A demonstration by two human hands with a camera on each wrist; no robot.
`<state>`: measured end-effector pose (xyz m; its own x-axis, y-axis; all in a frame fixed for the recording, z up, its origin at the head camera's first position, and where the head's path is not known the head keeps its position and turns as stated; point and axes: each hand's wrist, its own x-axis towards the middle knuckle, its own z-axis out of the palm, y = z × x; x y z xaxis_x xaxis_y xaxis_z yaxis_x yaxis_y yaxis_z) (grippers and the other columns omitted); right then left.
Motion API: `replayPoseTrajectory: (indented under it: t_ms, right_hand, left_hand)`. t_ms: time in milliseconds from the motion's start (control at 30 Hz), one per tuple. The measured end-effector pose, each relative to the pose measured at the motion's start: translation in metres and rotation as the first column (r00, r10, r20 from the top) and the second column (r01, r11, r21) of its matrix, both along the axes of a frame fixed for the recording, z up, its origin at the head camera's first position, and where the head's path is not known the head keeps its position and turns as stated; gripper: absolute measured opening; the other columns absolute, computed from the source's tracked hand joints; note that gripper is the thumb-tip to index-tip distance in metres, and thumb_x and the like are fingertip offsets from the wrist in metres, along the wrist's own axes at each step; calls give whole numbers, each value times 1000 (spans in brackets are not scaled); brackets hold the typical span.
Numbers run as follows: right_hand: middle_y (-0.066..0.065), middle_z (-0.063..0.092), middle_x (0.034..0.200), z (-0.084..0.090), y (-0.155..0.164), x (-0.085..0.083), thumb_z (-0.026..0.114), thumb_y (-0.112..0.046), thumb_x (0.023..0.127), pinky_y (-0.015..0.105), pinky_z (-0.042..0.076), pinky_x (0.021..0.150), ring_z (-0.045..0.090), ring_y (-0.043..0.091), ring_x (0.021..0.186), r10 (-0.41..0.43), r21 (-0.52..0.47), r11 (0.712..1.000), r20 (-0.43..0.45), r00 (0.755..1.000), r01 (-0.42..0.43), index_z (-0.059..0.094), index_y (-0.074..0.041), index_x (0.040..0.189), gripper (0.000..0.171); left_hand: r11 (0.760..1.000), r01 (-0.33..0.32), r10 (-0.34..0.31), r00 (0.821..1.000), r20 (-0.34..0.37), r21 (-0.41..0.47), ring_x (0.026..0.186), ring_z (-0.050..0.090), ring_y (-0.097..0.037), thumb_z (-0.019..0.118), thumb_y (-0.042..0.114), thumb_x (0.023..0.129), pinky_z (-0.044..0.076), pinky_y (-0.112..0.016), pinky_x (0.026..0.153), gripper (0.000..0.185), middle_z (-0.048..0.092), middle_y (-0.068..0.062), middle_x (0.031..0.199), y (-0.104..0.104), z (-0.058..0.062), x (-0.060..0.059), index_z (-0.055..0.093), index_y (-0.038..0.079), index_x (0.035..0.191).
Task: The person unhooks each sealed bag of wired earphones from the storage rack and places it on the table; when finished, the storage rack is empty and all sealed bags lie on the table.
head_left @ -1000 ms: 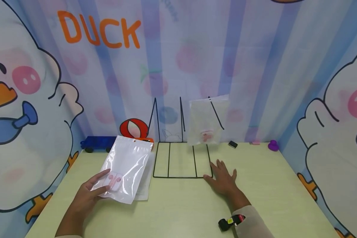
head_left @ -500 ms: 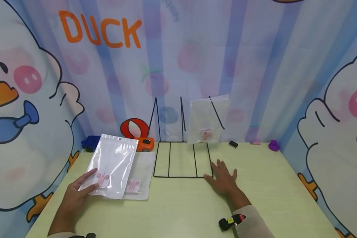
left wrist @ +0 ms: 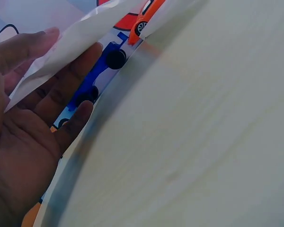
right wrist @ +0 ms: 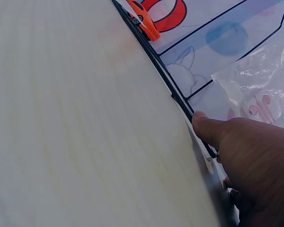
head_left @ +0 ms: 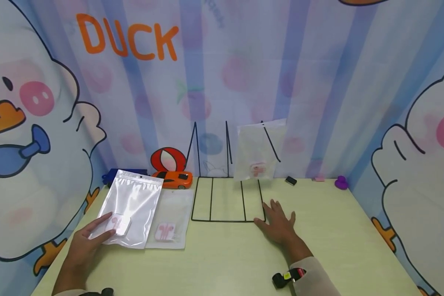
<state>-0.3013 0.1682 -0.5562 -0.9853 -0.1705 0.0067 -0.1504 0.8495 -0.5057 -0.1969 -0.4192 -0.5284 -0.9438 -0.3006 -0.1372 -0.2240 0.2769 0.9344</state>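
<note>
My left hand (head_left: 79, 246) pinches the lower left of a glossy white zip bag (head_left: 137, 197) between thumb and fingers. Inside the bag are pink-and-white earphones; in the left wrist view the bag (left wrist: 61, 54) appears edge-on, raised off the table. A second zip bag (head_left: 175, 209) with earphones lies flat just right of it, partly covered. With fingers spread, my right hand (head_left: 279, 224) rests at the front right corner of a black wire display rack (head_left: 222, 221). Its thumb lies against the wire. One more bag (head_left: 248, 144) hangs from the rack's right hook.
Behind the bags stand an orange toy car (head_left: 177, 179) and a blue toy vehicle (head_left: 109, 176), partly hidden. A small black object (head_left: 290, 181), a pink piece (head_left: 318, 179) and a purple object (head_left: 341, 183) sit along the back right. A printed curtain (head_left: 240, 61) closes off the rear.
My left hand has carried its bag left, uncovering more of the second bag and the orange car. The right hand keeps its place at the rack's corner.
</note>
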Motion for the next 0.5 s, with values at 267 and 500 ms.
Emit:
replayPoseTrajectory:
  t_ms: [267, 500]
  right_hand:
    - [21, 18, 183, -4, 1, -3, 58, -58, 108, 87, -7, 124, 10, 45, 171, 0, 12, 1000, -8, 1000, 0, 39, -11, 170, 80]
    - [21, 18, 182, -5, 1, -3, 58, -59, 108, 87, -7, 124, 10, 46, 171, 4, 0, 1000, -11, 1000, -4, 39, -11, 170, 80]
  left_hand:
    - [991, -130, 132, 990, 57, -37, 172, 4, -44, 87, 41, 94, 4, -74, 134, 85, 16, -11, 184, -6, 1, 2, 46, 15, 165]
    - [976, -217, 219, 970, 101, -29, 171, 4, -46, 85, 49, 95, 4, -79, 131, 87, 14, -10, 184, -12, 1, 5, 44, 20, 165]
